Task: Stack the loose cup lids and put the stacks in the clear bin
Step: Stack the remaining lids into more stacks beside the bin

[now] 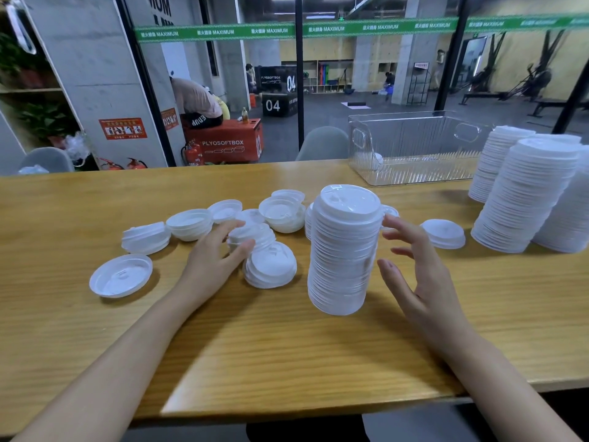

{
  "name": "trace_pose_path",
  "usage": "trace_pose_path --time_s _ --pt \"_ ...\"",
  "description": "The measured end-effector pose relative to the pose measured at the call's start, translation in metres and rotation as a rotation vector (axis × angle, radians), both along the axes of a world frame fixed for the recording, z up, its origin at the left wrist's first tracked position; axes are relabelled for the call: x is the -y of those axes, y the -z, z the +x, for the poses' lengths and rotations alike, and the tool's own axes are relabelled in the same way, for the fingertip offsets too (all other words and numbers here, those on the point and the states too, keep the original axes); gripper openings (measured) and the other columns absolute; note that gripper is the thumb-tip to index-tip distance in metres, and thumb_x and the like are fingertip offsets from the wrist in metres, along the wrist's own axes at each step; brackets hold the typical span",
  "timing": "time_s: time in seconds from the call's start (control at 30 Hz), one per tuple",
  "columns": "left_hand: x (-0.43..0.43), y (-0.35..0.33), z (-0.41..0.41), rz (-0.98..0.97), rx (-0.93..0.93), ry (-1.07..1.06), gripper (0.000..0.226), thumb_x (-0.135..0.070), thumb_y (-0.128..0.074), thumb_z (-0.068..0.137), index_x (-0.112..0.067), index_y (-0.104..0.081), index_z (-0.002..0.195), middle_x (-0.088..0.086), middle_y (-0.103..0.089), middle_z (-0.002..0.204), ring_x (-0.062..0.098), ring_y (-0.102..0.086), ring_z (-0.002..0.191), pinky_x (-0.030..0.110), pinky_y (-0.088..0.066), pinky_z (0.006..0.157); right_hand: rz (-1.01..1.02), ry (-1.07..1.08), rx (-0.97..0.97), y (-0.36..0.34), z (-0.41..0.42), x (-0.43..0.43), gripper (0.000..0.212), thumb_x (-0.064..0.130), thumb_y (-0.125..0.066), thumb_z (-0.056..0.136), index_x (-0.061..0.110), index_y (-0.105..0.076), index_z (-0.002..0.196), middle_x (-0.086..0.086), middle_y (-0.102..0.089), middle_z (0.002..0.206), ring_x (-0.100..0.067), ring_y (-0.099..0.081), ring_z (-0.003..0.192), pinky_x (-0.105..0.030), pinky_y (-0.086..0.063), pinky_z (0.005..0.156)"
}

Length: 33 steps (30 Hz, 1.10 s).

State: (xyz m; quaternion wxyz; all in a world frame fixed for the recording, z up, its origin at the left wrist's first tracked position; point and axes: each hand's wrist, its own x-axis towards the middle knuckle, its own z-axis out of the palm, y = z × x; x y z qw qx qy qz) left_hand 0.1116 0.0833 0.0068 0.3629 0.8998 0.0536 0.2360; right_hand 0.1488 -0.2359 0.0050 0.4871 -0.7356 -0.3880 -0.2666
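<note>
- Honey-coloured wood grain runs along the smooth bench [287,346], which stands in front of a glass wall with a gym behind it.
- At the upper right sits the clear bin [414,145], of ribbed, see-through plastic with oval handle cut-outs.
- A tall stack [345,250] of thin white, glossy round lids stands at centre frame, leaning slightly.
- Loose lids [191,223] lie scattered left of centre, some dome up, some hollow side up like shallow dishes.
- The left hand [210,263] has its grip curled round a short stack [255,234] that lies tilted among them, thumb on the near side.
- The right hand [424,282] is spread wide just right of the tall stack, its grip holding nothing; whether the fingertips touch it is unclear.
- Big finished stacks [526,193] crowd the right edge of the frame.
</note>
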Motion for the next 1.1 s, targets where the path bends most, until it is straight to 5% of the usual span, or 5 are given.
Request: trace_pose_path --time_s 0.23,0.53,0.63,0.73,1.1 --pt "0.005 -0.006 -0.005 -0.059 0.113 0.004 0.036 -0.033 -0.07 0.087 -0.024 -0.064 0.121 -0.019 -0.059 0.122 -0.011 -0.051 0.108 -0.002 -0.031 0.086 -0.007 -0.001 -0.002 0.0 0.0 0.0 0.049 0.036 -0.049 0.095 0.031 -0.036 0.142 0.013 -0.049 0.137 -0.011 -0.053 0.12 -0.023 -0.044 0.097" --pt "0.009 -0.009 -0.011 -0.078 0.097 0.015 0.039 -0.039 -0.068 0.085 -0.027 -0.063 0.121 -0.016 -0.06 0.125 -0.001 -0.053 0.111 0.0 -0.033 0.084 -0.004 -0.001 -0.012 0.0 -0.001 0.0 0.048 0.037 -0.049 0.095 0.031 -0.037 0.141 0.011 -0.05 0.136 -0.014 -0.053 0.121 -0.024 -0.044 0.097" --pt "0.015 -0.019 -0.015 -0.121 0.19 -0.007 0.045 -0.05 -0.064 0.079 -0.028 -0.062 0.119 -0.023 -0.059 0.118 -0.017 -0.047 0.108 0.009 -0.037 0.094 -0.001 0.0 -0.009 0.0 -0.001 0.0 0.049 0.038 -0.049 0.095 0.032 -0.037 0.141 0.013 -0.049 0.137 -0.015 -0.053 0.121 -0.025 -0.044 0.097" --pt "0.03 -0.041 -0.022 -0.187 0.316 -0.008 0.045 -0.063 -0.066 0.081 -0.038 -0.058 0.118 -0.027 -0.058 0.117 -0.007 -0.049 0.114 0.015 -0.037 0.094 0.014 0.012 0.013 0.001 0.0 0.0 0.05 0.036 -0.05 0.095 0.029 -0.036 0.143 0.015 -0.047 0.14 -0.013 -0.051 0.124 -0.025 -0.044 0.099" --pt "0.106 -0.093 -0.016 -0.037 0.262 0.333 0.045 -0.063 -0.061 0.074 -0.044 -0.06 0.115 -0.036 -0.055 0.12 -0.003 -0.043 0.124 0.007 -0.03 0.098 0.036 0.007 0.043 0.0 -0.001 0.002 0.051 0.033 -0.05 0.096 0.028 -0.035 0.145 0.012 -0.041 0.148 -0.021 -0.046 0.132 -0.028 -0.043 0.101"
